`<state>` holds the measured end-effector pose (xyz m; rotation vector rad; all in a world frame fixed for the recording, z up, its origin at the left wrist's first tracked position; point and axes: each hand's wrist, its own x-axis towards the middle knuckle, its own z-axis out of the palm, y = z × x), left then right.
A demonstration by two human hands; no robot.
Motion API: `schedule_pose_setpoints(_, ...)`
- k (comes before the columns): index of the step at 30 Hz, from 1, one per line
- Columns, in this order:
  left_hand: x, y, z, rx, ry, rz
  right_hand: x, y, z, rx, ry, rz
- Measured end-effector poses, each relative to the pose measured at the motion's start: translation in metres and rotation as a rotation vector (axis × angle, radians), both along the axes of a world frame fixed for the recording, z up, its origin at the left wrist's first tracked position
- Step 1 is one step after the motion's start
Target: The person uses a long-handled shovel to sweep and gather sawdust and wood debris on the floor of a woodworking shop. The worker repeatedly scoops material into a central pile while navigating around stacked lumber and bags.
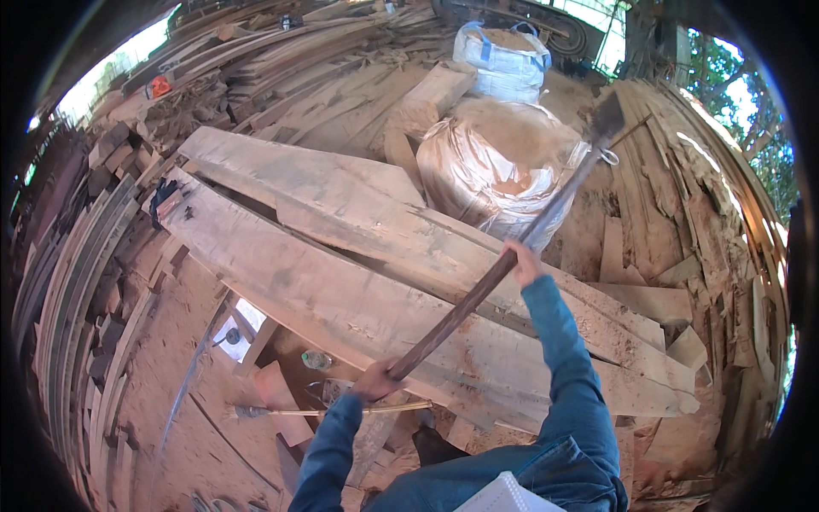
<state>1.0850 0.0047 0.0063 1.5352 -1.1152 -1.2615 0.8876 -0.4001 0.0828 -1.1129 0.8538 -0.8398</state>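
A long, dark wooden pole slants across the middle of the view, from low centre up to the right. My left hand is closed around its near end. Farther up, my right hand grips it with the arm stretched forward. Its far part passes in front of a white sack of sawdust, toward a wider dark shape; whether that shape belongs to the pole I cannot tell. Beneath the pole lie two thick wooden slabs, the near one and the far one, with a dark gap between them.
A second white sack with blue straps stands at the back. Stacked planks line the left, and rough offcuts pile up on the right. Near my left arm are a clear bottle and a thin stick.
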Motion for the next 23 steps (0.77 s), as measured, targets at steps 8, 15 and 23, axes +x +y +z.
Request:
schedule_pose_setpoints(8, -0.039, 0.287, -0.079, 0.175, -0.716, 0.101, -0.118, 0.198, -0.014, 0.465, -0.204, -0.349)
schedule_pose_setpoints(15, -0.038, 0.557, -0.109, 0.349, -0.848, 0.153, -0.211, 0.524, -0.105, 0.486, -0.260, -0.526)
schedule_pose_setpoints(23, 0.033, 0.679, -0.055, 0.244, -1.200, 0.001, -0.261, 0.770, -0.158, 0.728, 0.011, -0.781)
